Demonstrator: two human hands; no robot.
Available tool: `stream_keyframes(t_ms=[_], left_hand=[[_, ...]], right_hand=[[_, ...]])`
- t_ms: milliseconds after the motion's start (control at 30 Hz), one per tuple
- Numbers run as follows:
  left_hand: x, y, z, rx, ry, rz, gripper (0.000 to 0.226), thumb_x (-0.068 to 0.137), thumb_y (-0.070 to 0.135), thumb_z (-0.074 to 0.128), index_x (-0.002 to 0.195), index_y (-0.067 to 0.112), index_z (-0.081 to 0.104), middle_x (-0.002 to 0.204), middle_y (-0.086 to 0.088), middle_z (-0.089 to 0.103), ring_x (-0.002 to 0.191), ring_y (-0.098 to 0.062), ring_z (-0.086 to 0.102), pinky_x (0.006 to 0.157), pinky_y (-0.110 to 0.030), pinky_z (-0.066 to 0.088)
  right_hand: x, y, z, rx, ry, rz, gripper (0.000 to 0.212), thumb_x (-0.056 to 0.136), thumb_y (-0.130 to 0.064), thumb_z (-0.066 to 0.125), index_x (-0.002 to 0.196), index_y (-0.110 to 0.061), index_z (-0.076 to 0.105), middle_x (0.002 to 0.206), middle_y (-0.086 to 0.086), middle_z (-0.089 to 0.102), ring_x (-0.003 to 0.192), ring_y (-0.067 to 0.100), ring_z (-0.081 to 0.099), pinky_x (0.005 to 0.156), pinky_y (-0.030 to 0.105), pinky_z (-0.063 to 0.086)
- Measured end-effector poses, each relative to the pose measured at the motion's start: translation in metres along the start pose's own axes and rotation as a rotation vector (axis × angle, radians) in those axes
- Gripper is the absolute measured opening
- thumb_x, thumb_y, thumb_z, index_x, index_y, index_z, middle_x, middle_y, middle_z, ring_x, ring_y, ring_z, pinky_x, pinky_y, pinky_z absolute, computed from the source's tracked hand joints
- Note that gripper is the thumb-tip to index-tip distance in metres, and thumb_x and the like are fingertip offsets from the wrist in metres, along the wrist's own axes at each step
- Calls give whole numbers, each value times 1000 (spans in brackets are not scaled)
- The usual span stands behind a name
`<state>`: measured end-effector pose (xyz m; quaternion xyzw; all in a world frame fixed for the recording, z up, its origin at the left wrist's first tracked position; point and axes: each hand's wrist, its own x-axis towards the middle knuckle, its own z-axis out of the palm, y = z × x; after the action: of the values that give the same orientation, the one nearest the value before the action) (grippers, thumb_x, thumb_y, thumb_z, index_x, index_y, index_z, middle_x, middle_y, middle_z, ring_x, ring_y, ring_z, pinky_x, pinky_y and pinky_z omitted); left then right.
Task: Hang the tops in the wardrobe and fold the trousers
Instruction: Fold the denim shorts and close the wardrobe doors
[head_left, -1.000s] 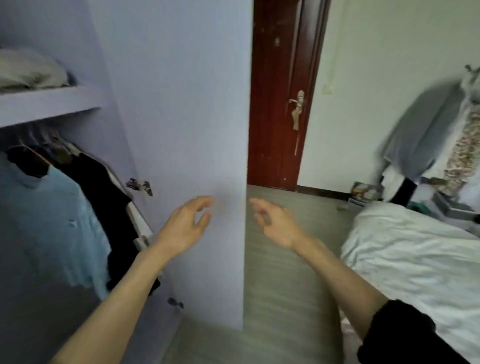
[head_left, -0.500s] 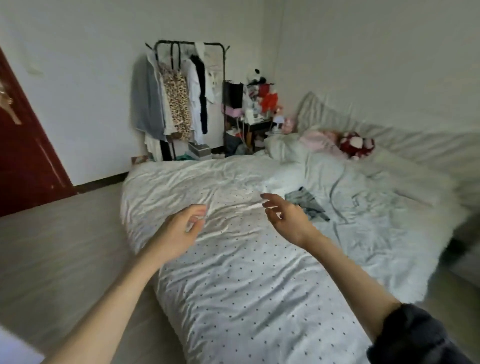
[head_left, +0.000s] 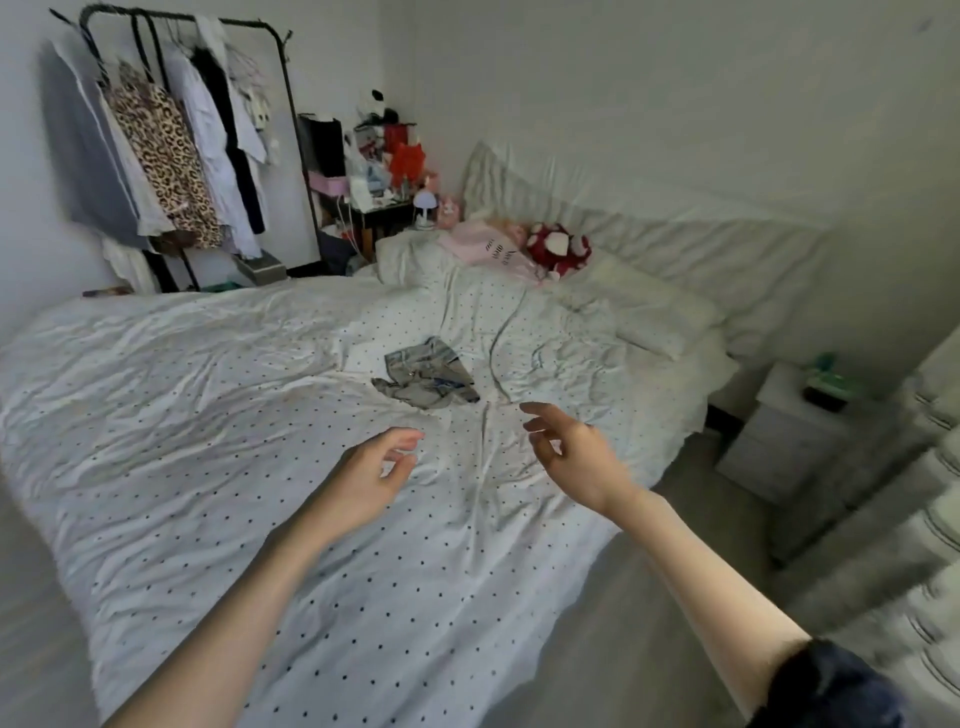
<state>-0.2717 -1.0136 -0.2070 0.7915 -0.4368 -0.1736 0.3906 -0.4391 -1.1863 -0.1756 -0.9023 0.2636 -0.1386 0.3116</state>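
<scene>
A crumpled pair of pale blue denim trousers (head_left: 426, 376) lies in the middle of the bed (head_left: 208, 415), which has a white spotted cover. My left hand (head_left: 371, 475) hovers over the cover, a little nearer than the trousers and to their left, fingers loosely curled and holding nothing. Just right of the trousers and nearer than them, my right hand (head_left: 576, 454) is held out with relaxed fingers, empty. Neither hand touches the trousers. The wardrobe is out of view.
A black clothes rack (head_left: 171, 140) full of hanging garments stands at the far left behind the bed. Beside it is a cluttered side table (head_left: 382, 202). Pillows and a red plush toy (head_left: 558, 249) lie at the bed's head. A white bedside cabinet (head_left: 795, 431) stands at right.
The view has swung from the wardrobe and door round to the bed. Both empty hands stay held out in front and now reach closer to the denim trousers.
</scene>
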Motion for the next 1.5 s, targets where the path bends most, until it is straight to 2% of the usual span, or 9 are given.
stream_keyframes(t_ms=[333, 467, 633, 833, 1033, 1133, 1267, 1367, 1500], left_hand=[[133, -21, 112, -42, 21, -170, 30, 96, 12, 49, 125, 13, 55, 119, -3, 61, 112, -16, 56, 91, -21, 41], [220, -18, 145, -91, 23, -195, 28, 96, 13, 48, 123, 16, 56, 114, 1, 60, 106, -13, 55, 91, -22, 41], [307, -17, 162, -78, 36, -278, 28, 97, 17, 48, 124, 17, 55, 110, 5, 59, 101, -10, 54, 84, -19, 40], [398, -46, 196, 10, 10, -453, 30, 97, 17, 47, 126, 12, 53, 123, -6, 59, 105, -18, 57, 84, -18, 39], [501, -97, 241, 17, 183, -705, 35, 95, 14, 49, 129, 6, 50, 129, -13, 55, 118, -27, 52, 96, -27, 36], [537, -129, 270, 22, 147, -816, 42, 96, 18, 49, 136, 9, 42, 139, -11, 46, 128, -24, 42, 104, -28, 29], [571, -185, 296, 72, 120, -886, 50, 96, 18, 49, 141, 9, 32, 146, -12, 35, 136, -23, 30, 112, -29, 21], [586, -232, 311, 142, 138, -959, 53, 95, 17, 49, 143, 9, 29, 148, -12, 32, 137, -25, 29, 112, -34, 23], [602, -289, 331, 301, 292, -1019, 66, 91, 30, 57, 143, 9, 23, 147, -13, 28, 135, -30, 27, 106, -43, 32]], right_hand=[[101, 119, 2, 215, -71, 79, 37, 98, -10, 40, 133, -18, 48, 116, 4, 65, 110, 19, 58, 86, 24, 43], [180, 176, -16, 151, -145, 97, 38, 98, -11, 40, 135, -18, 46, 119, 5, 62, 110, 21, 57, 88, 30, 44], [275, 231, -43, 132, -206, 76, 38, 97, -10, 42, 134, -18, 47, 114, 2, 63, 104, 19, 59, 81, 22, 42], [391, 291, -40, 96, -345, 12, 37, 97, -8, 43, 133, -14, 48, 111, 6, 64, 104, 22, 60, 83, 21, 42], [517, 363, 3, -10, -503, -126, 35, 100, -18, 37, 132, -15, 49, 119, 5, 64, 109, 19, 59, 86, 23, 41], [565, 391, 39, 12, -587, -161, 34, 99, -17, 37, 130, -15, 50, 115, 6, 66, 108, 19, 60, 90, 29, 46], [619, 423, 99, -15, -678, -210, 36, 99, -15, 35, 133, -14, 46, 121, 3, 64, 112, 18, 58, 89, 26, 42], [643, 448, 151, -48, -715, -250, 36, 99, -13, 35, 134, -12, 44, 121, 7, 63, 111, 21, 58, 92, 32, 44], [654, 476, 212, -83, -706, -311, 38, 99, -17, 38, 137, -13, 42, 127, 5, 59, 116, 21, 55, 97, 36, 42]])
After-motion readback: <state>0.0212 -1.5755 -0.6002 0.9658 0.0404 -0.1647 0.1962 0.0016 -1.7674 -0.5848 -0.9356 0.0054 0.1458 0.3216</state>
